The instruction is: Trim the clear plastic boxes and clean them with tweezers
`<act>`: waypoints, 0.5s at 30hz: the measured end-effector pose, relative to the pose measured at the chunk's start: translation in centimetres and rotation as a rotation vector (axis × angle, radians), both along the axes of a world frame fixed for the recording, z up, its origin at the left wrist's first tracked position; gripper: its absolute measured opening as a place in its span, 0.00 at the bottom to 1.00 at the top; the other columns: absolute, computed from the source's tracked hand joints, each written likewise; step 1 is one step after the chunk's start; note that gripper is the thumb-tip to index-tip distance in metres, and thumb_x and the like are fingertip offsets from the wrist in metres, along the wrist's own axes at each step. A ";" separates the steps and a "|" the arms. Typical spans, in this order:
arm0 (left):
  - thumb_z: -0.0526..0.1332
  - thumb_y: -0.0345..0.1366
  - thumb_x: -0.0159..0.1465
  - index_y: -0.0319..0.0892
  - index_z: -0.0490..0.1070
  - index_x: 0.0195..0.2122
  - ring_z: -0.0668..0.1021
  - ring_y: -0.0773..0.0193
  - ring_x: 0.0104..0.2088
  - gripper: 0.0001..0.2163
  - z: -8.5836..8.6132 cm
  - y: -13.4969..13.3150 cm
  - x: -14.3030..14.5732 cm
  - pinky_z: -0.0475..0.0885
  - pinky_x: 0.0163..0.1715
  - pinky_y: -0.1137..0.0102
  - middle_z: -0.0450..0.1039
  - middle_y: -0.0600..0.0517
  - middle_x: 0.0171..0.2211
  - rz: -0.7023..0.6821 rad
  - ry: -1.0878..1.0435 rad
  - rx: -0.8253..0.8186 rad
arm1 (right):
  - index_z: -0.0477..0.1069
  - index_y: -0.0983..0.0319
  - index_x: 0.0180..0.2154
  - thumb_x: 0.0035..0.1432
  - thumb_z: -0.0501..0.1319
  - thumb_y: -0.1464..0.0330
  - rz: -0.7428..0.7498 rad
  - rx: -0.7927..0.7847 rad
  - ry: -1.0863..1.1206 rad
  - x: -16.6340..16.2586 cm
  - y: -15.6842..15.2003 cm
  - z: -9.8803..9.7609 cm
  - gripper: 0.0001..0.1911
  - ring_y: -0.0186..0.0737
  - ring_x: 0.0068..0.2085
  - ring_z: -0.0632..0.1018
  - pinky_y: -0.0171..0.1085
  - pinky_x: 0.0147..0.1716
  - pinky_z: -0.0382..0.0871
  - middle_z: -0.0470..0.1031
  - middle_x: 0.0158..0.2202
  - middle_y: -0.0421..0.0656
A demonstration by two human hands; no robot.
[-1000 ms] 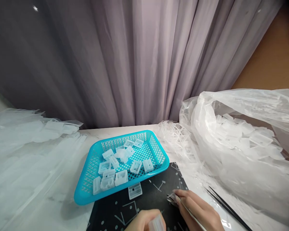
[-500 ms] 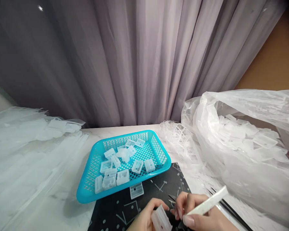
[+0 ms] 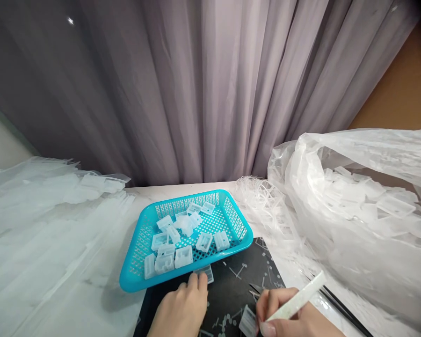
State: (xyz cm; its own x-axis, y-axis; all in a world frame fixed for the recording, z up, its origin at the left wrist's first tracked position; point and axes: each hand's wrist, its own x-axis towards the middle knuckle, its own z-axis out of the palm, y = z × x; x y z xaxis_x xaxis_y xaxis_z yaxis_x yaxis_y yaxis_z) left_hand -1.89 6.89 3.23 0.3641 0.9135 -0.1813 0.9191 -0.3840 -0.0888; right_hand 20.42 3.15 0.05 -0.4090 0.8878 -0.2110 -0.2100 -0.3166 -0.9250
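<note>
The left hand (image 3: pixel 184 304) reaches to a small, clear, rectangular moulded-plastic piece (image 3: pixel 207 273) lying on the black mat (image 3: pixel 228 290), against the front rim of the shallow turquoise lattice-walled plastic basket (image 3: pixel 140 284). Its fingers are together and bent loosely over the piece; whether they pinch it cannot be told. The right hand (image 3: pixel 287 314) is curled closed around a flat white stick-shaped tool (image 3: pixel 298 297), with a second translucent boxy plastic piece (image 3: pixel 246 321) at its fingertips, though how firmly held is hidden. Both pieces look light and stiff, probably smooth enough to slip, with thin walls that might crack if squeezed; opposite outer side edges seem the best grip.
</note>
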 end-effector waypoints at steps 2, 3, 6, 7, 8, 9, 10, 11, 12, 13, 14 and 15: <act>0.45 0.13 0.55 0.37 0.71 0.52 0.81 0.48 0.36 0.28 0.8 0.0 0.5 0.69 0.27 0.66 0.77 0.39 0.40 -0.042 0.084 -0.047 | 0.69 0.64 0.20 0.43 0.71 0.53 -0.037 0.026 -0.124 0.1 0.0 -0.2 0.22 0.31 0.26 0.65 0.32 0.25 0.53 0.65 0.22 0.38; 0.46 0.13 0.54 0.37 0.71 0.52 0.81 0.48 0.37 0.28 1.1 0.0 0.6 0.70 0.29 0.65 0.77 0.40 0.40 -0.071 0.068 -0.076 | 0.70 0.64 0.21 0.44 0.70 0.51 -0.060 0.042 -0.196 0.3 0.0 -0.2 0.22 0.32 0.25 0.64 0.32 0.25 0.53 0.64 0.21 0.38; 0.48 0.21 0.62 0.40 0.73 0.43 0.79 0.51 0.37 0.17 1.8 -0.1 0.6 0.71 0.31 0.65 0.74 0.43 0.39 -0.153 -0.161 -0.172 | 0.72 0.63 0.21 0.49 0.65 0.48 -0.157 0.141 -0.364 0.8 0.0 0.0 0.24 0.33 0.26 0.64 0.33 0.27 0.55 0.64 0.21 0.39; 0.48 0.26 0.64 0.41 0.73 0.39 0.78 0.53 0.37 0.14 2.0 -0.2 0.5 0.71 0.32 0.65 0.73 0.44 0.38 -0.171 -0.279 -0.187 | 0.71 0.63 0.20 0.51 0.65 0.48 -0.194 0.174 -0.374 1.0 0.1 0.0 0.25 0.33 0.26 0.64 0.34 0.27 0.56 0.65 0.22 0.39; 0.48 0.30 0.66 0.41 0.73 0.35 0.77 0.55 0.37 0.13 2.1 -0.2 0.4 0.71 0.34 0.65 0.71 0.45 0.38 -0.181 -0.413 -0.183 | 0.70 0.63 0.20 0.51 0.65 0.49 -0.221 0.198 -0.351 1.2 0.1 -0.1 0.25 0.32 0.26 0.64 0.33 0.28 0.56 0.65 0.23 0.40; 0.49 0.33 0.66 0.42 0.72 0.33 0.76 0.57 0.37 0.12 2.1 -0.3 0.4 0.71 0.35 0.66 0.69 0.46 0.38 -0.179 -0.559 -0.179 | 0.69 0.63 0.19 0.51 0.65 0.50 -0.234 0.201 -0.293 1.3 0.2 -0.2 0.25 0.32 0.26 0.65 0.33 0.27 0.56 0.65 0.22 0.39; 0.51 0.36 0.66 0.42 0.71 0.32 0.75 0.59 0.36 0.11 1.9 -0.3 0.4 0.71 0.36 0.66 0.67 0.47 0.39 -0.159 -0.715 -0.202 | 0.69 0.63 0.19 0.51 0.66 0.50 -0.232 0.179 -0.208 1.4 0.2 -0.4 0.25 0.31 0.24 0.64 0.33 0.26 0.56 0.64 0.21 0.38; 0.52 0.38 0.65 0.42 0.71 0.32 0.74 0.60 0.36 0.10 1.7 -0.3 0.6 0.71 0.36 0.67 0.67 0.47 0.40 -0.116 -0.881 -0.271 | 0.69 0.63 0.18 0.50 0.67 0.50 -0.213 0.141 -0.112 1.4 0.2 -0.6 0.24 0.30 0.23 0.64 0.32 0.24 0.55 0.63 0.19 0.37; 0.53 0.41 0.65 0.42 0.71 0.33 0.74 0.62 0.35 0.11 1.4 -0.3 0.8 0.72 0.35 0.68 0.67 0.47 0.41 -0.056 -1.049 -0.387 | 0.69 0.63 0.18 0.49 0.68 0.51 -0.189 0.095 -0.019 1.3 0.2 -0.7 0.24 0.29 0.22 0.64 0.31 0.23 0.55 0.62 0.19 0.36; 0.55 0.44 0.65 0.42 0.71 0.34 0.74 0.63 0.35 0.11 1.1 -0.3 1.0 0.72 0.34 0.69 0.68 0.47 0.41 0.010 -1.200 -0.538 | 0.70 0.64 0.18 0.48 0.69 0.52 -0.165 0.043 0.062 1.2 0.2 -0.9 0.23 0.28 0.21 0.65 0.31 0.22 0.56 0.63 0.20 0.36; 0.58 0.46 0.63 0.42 0.71 0.36 0.75 0.63 0.35 0.13 0.8 -0.4 1.3 0.72 0.33 0.70 0.70 0.47 0.40 0.077 -1.330 -0.693 | 0.71 0.64 0.19 0.47 0.71 0.54 -0.143 -0.005 0.127 1.0 0.1 -1.0 0.22 0.28 0.22 0.67 0.30 0.22 0.57 0.65 0.23 0.37; 0.60 0.48 0.62 0.41 0.72 0.37 0.75 0.63 0.35 0.14 0.5 -0.4 1.5 0.72 0.34 0.70 0.71 0.48 0.39 0.142 -1.435 -0.831 | 0.72 0.64 0.19 0.46 0.72 0.56 -0.123 -0.041 0.176 0.8 0.1 -1.0 0.20 0.28 0.25 0.70 0.30 0.23 0.59 0.67 0.27 0.38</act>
